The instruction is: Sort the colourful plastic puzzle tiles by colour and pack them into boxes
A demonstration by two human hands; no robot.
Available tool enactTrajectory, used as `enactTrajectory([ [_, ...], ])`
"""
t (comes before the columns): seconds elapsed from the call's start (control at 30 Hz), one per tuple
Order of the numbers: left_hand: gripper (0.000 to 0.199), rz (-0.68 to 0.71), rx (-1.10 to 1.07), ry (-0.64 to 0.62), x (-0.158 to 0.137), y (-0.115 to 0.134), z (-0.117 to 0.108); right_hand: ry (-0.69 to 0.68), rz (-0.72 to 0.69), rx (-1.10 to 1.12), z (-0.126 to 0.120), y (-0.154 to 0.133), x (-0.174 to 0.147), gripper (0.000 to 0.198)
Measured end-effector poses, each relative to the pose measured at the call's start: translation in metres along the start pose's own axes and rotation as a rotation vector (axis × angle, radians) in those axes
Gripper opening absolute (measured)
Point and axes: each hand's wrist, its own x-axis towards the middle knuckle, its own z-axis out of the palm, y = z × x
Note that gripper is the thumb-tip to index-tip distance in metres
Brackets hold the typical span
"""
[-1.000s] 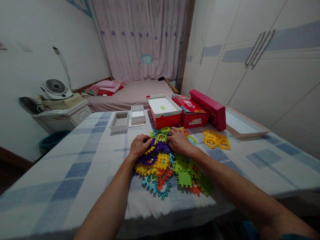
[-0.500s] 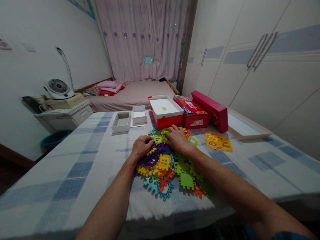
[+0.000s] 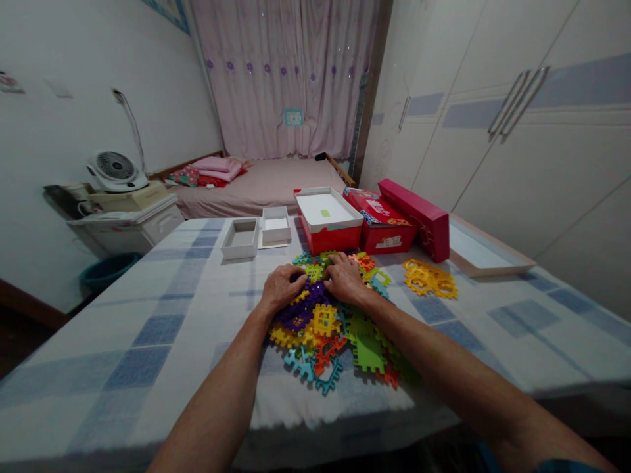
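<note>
A pile of interlocking plastic pieces lies on the table before me, in purple, yellow, green, orange and blue. At its left side, my left hand (image 3: pixel 283 287) is closed with curled fingers at the edge of a purple interlocking piece (image 3: pixel 315 299). My right hand (image 3: pixel 344 279) reaches over the pile from the right, its fingers bent down onto the same purple cluster; the fingertips are partly hidden. Nearer to me are a yellow square piece (image 3: pixel 325 320), a green piece (image 3: pixel 369 351), an orange piece (image 3: pixel 328 355) and a blue open-framed piece (image 3: pixel 328 378).
Behind the pile stand two small white boxes (image 3: pixel 240 239) (image 3: pixel 276 225), a red box with a white tray (image 3: pixel 329 220), a printed red box (image 3: pixel 382 223) and a long pink-red box (image 3: pixel 417 217). Yellow pieces (image 3: pixel 430 279) lie to the right, near a shallow lid (image 3: pixel 486 246).
My right hand has shifted slightly left and toward me, uncovering blue and orange pieces behind it. The purple pieces between my hands have moved a little. My left hand is nearly where it was.
</note>
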Motion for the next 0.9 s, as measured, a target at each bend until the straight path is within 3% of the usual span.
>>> enactTrajectory([
  [0.33, 0.032, -0.046, -0.002, 0.000, 0.000, 0.000, 0.000, 0.040, -0.107, -0.085, 0.000, 0.000, 0.002, 0.023],
  [0.5, 0.031, -0.073, -0.079, 0.071, 0.001, -0.001, -0.001, 0.051, -0.164, -0.166, -0.008, -0.008, 0.006, 0.028],
  [0.67, 0.033, -0.117, -0.112, 0.135, 0.002, 0.001, -0.005, 0.251, -0.190, -0.211, -0.018, -0.005, 0.002, 0.024],
  [0.9, 0.034, -0.126, -0.129, 0.118, 0.001, 0.001, -0.005, 0.529, -0.302, -0.372, -0.027, 0.012, -0.011, 0.024],
])
